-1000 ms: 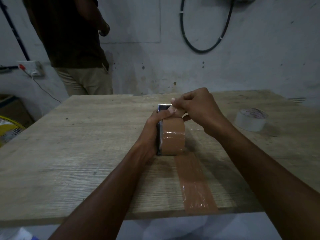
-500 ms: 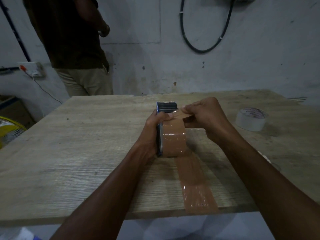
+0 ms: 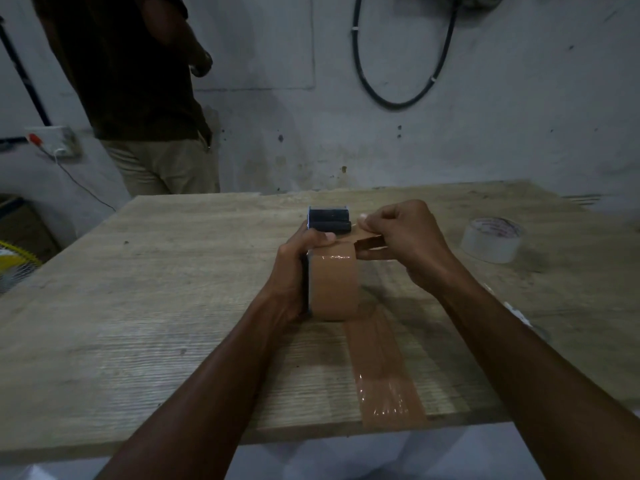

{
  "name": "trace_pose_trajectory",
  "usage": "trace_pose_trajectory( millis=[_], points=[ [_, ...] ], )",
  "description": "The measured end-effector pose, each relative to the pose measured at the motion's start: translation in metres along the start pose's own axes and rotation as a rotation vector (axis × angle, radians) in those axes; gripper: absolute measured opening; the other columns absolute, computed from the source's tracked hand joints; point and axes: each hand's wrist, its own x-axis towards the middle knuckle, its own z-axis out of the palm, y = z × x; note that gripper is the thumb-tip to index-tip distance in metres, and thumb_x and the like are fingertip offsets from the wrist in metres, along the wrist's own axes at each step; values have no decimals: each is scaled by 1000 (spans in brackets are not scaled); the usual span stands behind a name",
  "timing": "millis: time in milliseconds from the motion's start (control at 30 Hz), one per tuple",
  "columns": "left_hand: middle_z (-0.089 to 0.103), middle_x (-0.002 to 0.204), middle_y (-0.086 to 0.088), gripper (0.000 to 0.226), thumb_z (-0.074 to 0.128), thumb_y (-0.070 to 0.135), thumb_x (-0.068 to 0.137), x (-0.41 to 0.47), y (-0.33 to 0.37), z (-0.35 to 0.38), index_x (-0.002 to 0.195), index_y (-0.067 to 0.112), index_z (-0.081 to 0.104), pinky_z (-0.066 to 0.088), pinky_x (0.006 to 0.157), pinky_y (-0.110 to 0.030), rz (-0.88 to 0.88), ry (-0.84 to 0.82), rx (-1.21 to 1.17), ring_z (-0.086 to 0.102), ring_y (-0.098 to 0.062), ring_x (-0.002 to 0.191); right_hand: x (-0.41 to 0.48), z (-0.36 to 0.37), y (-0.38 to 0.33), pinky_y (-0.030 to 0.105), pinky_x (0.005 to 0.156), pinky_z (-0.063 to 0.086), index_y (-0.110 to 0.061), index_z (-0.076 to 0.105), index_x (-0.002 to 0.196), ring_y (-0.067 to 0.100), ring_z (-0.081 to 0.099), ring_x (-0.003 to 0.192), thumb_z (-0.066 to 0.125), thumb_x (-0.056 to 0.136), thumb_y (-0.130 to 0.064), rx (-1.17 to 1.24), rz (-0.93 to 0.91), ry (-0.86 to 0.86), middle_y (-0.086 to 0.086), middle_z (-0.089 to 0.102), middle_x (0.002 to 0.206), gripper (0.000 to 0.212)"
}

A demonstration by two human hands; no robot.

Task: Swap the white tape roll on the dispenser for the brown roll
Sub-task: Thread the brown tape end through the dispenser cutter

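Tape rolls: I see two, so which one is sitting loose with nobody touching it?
The white tape roll, lying flat on the table at the right. The brown roll stands on the dispenser, held by the left hand.

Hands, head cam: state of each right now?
Left hand: closed around the dispenser carrying the brown roll.
Right hand: fingers pinching the loose brown tape end.
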Motion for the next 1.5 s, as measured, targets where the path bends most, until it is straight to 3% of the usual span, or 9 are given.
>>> trace_pose_trajectory(
  millis=[333, 467, 600, 733, 933, 1033, 1133, 1267, 1500],
  points=[
    [70, 85, -13, 31, 64, 30, 87, 1, 7, 3, 107, 7, 64, 59, 61, -32, -66, -15, 40, 67, -22, 67, -3, 4, -4, 26, 59, 62, -11, 69, 92, 11, 71, 73, 63, 96, -16, -214, -262, 2, 4, 69, 87, 9],
    [65, 113, -24, 48, 73, 28, 79, -3, 11, 1, 120, 5, 61, 58, 80, -42, -115, 32, 73, 64, -39, 98, 1, 6, -4, 40, 73, 62, -17, 69, 89, 9, 67, 81, 62, 96, -21, -370, -389, 56, -9, 65, 83, 10],
    [61, 135, -27, 55, 66, 34, 90, 1, 10, 1, 135, 5, 56, 47, 105, -53, -150, 46, 29, 56, -46, 126, 2, 7, -3, 21, 68, 60, -17, 66, 89, 3, 64, 72, 59, 97, -20, -426, -446, 73, -8, 63, 82, 11],
    [65, 125, -25, 56, 61, 41, 93, 0, 12, 4, 135, 4, 58, 39, 111, -59, -166, -45, 33, 59, -39, 113, 1, 9, 3, 37, 73, 61, -19, 66, 91, 5, 62, 80, 58, 98, -20, -477, -469, 83, -14, 59, 81, 11],
    [68, 106, -16, 63, 76, 27, 81, 4, 7, 1, 136, 4, 55, 39, 108, -65, -171, -80, 33, 65, -33, 100, 7, 6, 0, 8, 60, 47, -18, 68, 88, -7, 60, 69, 60, 96, -21, -484, -425, 60, -7, 66, 84, 12],
    [72, 99, -13, 65, 77, 26, 78, 3, 9, 1, 136, 7, 55, 42, 106, -63, -160, -65, 45, 70, -27, 86, 9, 6, -4, 17, 62, 55, -15, 70, 89, -2, 63, 70, 62, 96, -21, -455, -387, 58, -6, 66, 81, 12],
    [70, 107, -18, 77, 81, 28, 69, 4, 11, 2, 138, 9, 51, 46, 103, -63, -121, -27, 99, 68, -29, 89, 9, 4, -8, 14, 54, 55, -14, 69, 88, 3, 69, 70, 62, 96, -17, -382, -344, 7, -5, 66, 80, 11],
    [68, 121, -19, 76, 81, 27, 68, 4, 10, 5, 136, 17, 48, 51, 98, -62, -40, 12, 205, 68, -32, 96, 9, 2, -8, 38, 66, 64, -17, 67, 87, 12, 69, 76, 62, 96, -20, -438, -392, 27, -6, 65, 84, 11],
    [66, 121, -18, 64, 77, 21, 73, 5, 9, 6, 130, 21, 48, 51, 96, -65, 16, 9, 230, 69, -32, 96, 6, 1, -10, 35, 69, 62, -17, 66, 90, 2, 62, 72, 61, 97, -20, -513, -486, 82, -6, 62, 85, 9]
  ],
)
